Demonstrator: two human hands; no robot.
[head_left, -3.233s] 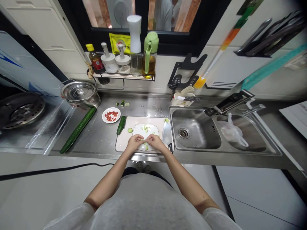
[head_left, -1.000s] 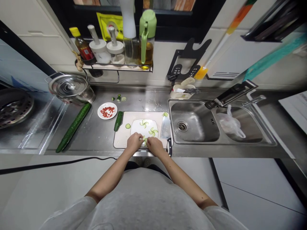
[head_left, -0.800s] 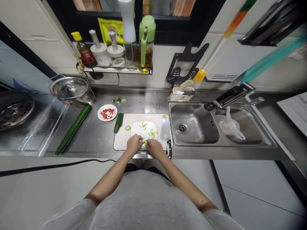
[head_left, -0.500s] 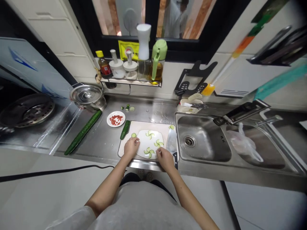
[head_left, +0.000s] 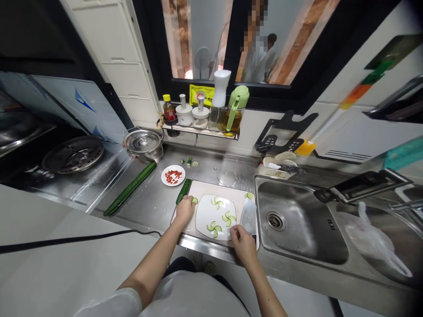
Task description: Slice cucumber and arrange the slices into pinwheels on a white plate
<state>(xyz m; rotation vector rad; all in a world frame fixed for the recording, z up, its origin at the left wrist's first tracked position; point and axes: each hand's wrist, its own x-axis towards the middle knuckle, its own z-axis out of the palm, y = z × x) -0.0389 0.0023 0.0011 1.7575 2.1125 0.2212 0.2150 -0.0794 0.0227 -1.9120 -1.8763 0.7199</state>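
Note:
A white plate point(head_left: 201, 215) lies on the pale cutting board point(head_left: 202, 187), bearing pinwheels of thin cucumber slices point(head_left: 214, 229). Left of the plate, my left hand point(head_left: 185, 210) reaches over the board with fingers extended, its tips beside a cucumber slice point(head_left: 194, 200). A cut piece of cucumber point(head_left: 183, 191) lies just above that hand. My right hand point(head_left: 243, 242) is at the plate's lower right edge, its fingers curled and thumb close to them; anything between them is hidden. Beside it lies a kitchen knife point(head_left: 248, 216), its handle partly covered, with another slice point(head_left: 249, 195) at the blade's top.
A small plate of chopped red pieces point(head_left: 173, 183) and a whole cucumber point(head_left: 130, 188) are to the left, near a lidded steel pot point(head_left: 144, 143). Cucumber scraps point(head_left: 189, 161) lie behind. On the right is a sink point(head_left: 297, 233); a condiment rack point(head_left: 201, 128) hangs above the counter.
The view has tilted up and shifted. My left hand has moved away from the plate toward the cucumber slice on the left. My right hand has drawn slightly outward at the plate's edge.

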